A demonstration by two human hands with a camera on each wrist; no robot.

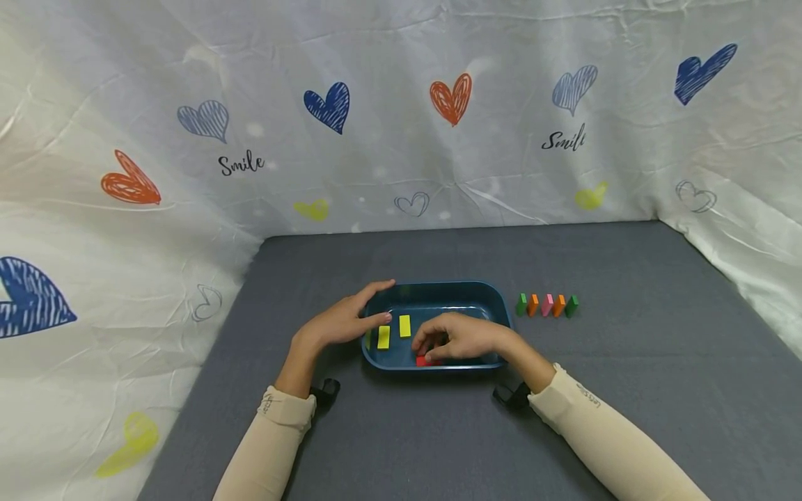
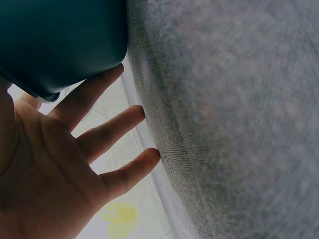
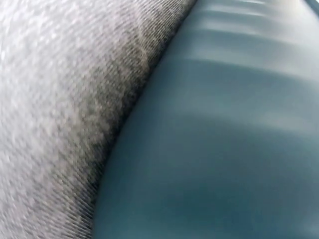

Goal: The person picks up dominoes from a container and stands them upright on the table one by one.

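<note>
A dark teal tray [image 1: 451, 282] sits on the grey cloth. At its left end is my left hand [image 1: 341, 321], thumb reaching over the rim and the other fingers stretched out along the outside. One fingertip touches the tray's outer wall [image 2: 84, 35] in the left wrist view. Inside the tray, my right hand [image 1: 464, 336] pinches a red block [image 1: 422, 361] near the front wall; its fingers hide part of the block. Two yellow blocks [image 1: 383, 337] lie left of it on the tray floor. Only the tray's side [image 3: 209, 149] and cloth show in the right wrist view.
Right of the tray, several small domino-like blocks [image 1: 548, 305] in green, orange and pink stand upright in a row on the grey cloth [image 1: 438, 438]. A white curtain [image 1: 388, 160] printed with hearts hangs behind the table and along its left side.
</note>
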